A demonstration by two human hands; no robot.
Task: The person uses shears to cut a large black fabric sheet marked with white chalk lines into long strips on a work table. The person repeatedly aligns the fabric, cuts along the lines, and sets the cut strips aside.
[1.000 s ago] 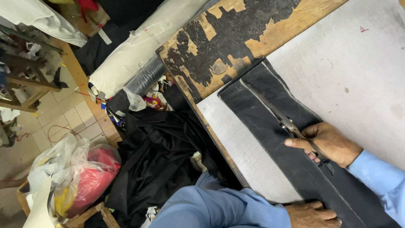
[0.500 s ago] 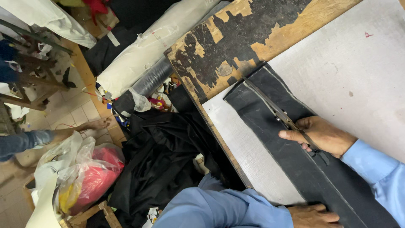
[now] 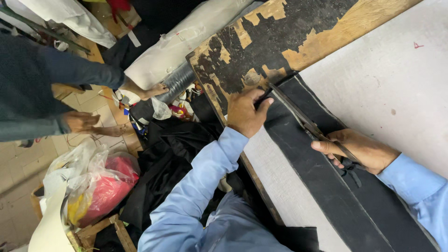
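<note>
The right hand (image 3: 361, 150) was closed round the handles of long black scissors (image 3: 308, 123), whose blades ran along the strip of black fabric (image 3: 326, 186) lying flat on the grey cutting table (image 3: 387, 79). The left hand (image 3: 245, 112) pinched that strip's far end between fingers and thumb. With those fingertips (image 3: 263, 100) just beside the blade tips, a slackened hold could have let the cloth bunch and the cut wander, or nicked a finger.

Worn wooden worktable (image 3: 326, 32), paint flaking; beige tiled floor (image 3: 18, 163); fabric rolls (image 3: 182, 46) and plastic bags (image 3: 93, 182) beside it.
</note>
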